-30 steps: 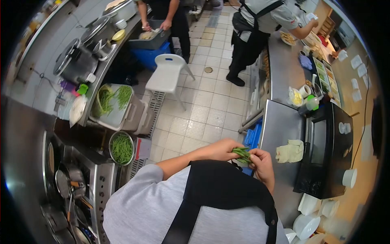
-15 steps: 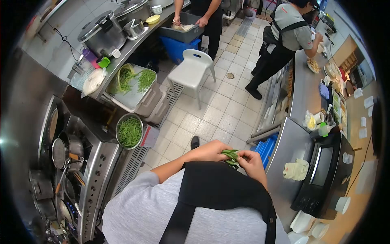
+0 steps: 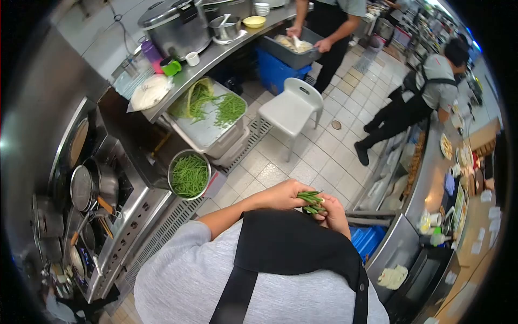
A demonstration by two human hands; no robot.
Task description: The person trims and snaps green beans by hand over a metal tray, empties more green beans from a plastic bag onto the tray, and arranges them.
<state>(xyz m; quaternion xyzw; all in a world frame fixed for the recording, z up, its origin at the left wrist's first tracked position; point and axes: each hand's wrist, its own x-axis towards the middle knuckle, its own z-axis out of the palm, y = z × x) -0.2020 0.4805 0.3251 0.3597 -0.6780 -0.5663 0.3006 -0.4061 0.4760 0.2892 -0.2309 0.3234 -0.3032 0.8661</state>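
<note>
My left hand is wrapped round a small bunch of green beans in front of the black apron. The fingers of my right hand are closed on the right end of the same bunch. To the left, a round metal bowl is full of cut green beans. Behind it, a tray on a pale bin holds longer beans and a net-like bag with more beans.
A white stool stands ahead on the tiled floor. One person works at a grey tub; another person leans at the right counter. A stove with pans is at left, a steel counter at right.
The view has turned to the left, so the stool, bowl and counters appear farther right. Both of my hands still hold the bunch, with my right fingers shifted slightly on it.
</note>
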